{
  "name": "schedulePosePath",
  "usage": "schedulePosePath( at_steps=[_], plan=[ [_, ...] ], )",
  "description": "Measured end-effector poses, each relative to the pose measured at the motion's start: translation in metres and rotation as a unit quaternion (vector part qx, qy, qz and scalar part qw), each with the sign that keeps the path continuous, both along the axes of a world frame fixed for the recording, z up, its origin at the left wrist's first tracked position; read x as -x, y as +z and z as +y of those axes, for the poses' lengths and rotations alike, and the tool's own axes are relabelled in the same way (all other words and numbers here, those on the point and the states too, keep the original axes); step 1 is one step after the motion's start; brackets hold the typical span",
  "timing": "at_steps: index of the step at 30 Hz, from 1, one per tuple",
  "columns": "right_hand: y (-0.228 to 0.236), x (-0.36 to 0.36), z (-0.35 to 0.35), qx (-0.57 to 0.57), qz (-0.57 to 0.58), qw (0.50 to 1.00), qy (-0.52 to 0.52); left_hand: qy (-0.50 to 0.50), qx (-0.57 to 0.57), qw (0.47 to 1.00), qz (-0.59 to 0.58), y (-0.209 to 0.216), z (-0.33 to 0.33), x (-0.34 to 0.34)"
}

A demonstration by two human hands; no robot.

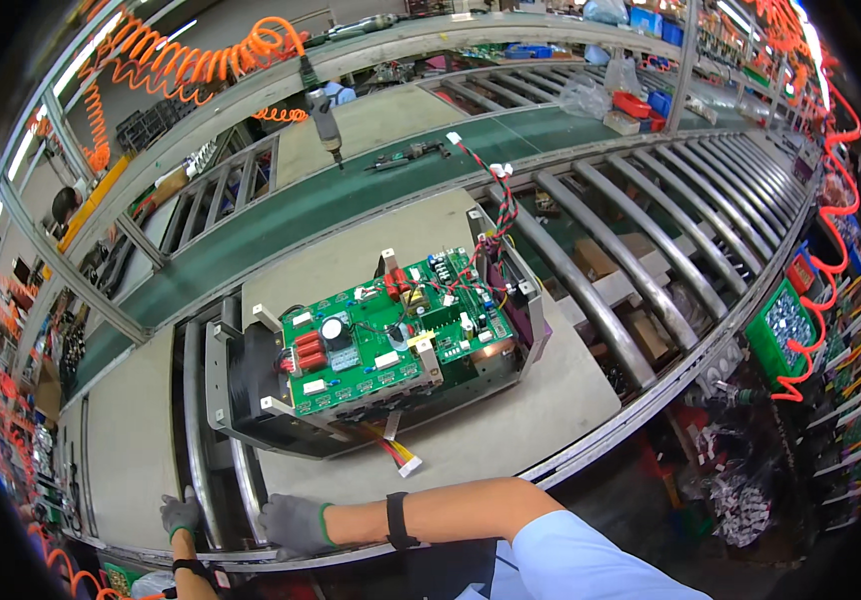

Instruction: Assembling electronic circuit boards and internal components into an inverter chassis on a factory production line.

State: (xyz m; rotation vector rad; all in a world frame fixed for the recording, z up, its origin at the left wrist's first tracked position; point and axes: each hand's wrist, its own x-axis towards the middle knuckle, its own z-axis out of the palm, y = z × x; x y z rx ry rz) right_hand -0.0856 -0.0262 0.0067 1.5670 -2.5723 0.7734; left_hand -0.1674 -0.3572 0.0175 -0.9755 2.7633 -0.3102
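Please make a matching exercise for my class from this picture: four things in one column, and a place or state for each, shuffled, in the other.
Column 1
1. Circuit board
2. Power tool
3. Right hand
4. Plastic bin

Column 2
A. Hanging from an orange coil
B. Beside the roller conveyor, at the picture's right, holding small parts
C. Gloved in grey, with a dark band further up the arm
D. On top of a unit with black sides

Right pairs: 1-D, 2-A, 3-C, 4-B
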Motion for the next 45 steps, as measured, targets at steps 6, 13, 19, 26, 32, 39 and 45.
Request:
schedulePosePath(
  at_steps=[6, 13, 19, 26, 32, 39, 45],
  plan=[
    [0.008, -0.013, 0.074, -0.05, 0.034, 0.998, 0.004, -0.099, 0.024, 0.995, -0.014, 0.008, 0.057, -0.019],
    [0.006, -0.046, 0.221, -0.045, 0.089, 0.994, -0.034, -0.192, 0.024, 0.981, -0.01, 0.006, 0.135, -0.056],
    [0.012, -0.094, 0.405, -0.073, 0.127, 0.988, -0.055, -0.332, -0.016, 0.94, 0.072, -0.018, 0.214, -0.097],
    [0.03, -0.151, 0.592, -0.323, 0.151, 0.886, -0.296, -0.439, -0.119, 0.872, 0.179, 0.01, 0.343, -0.137],
    [0.01, -0.15, 0.579, -0.233, 0.061, 0.833, -0.498, -0.486, -0.287, 0.811, 0.154, 0.022, 0.393, -0.121],
    [0.021, -0.126, 0.358, -0.013, 0.116, 0.928, -0.354, -0.263, -0.786, 0.56, -0.003, -0.01, 0.412, -0.086],
    [0.026, -0.115, 0.252, 0.102, 0.058, 0.951, -0.285, -0.107, -0.902, 0.417, -0.041, -0.016, 0.423, -0.091]
  ],
)
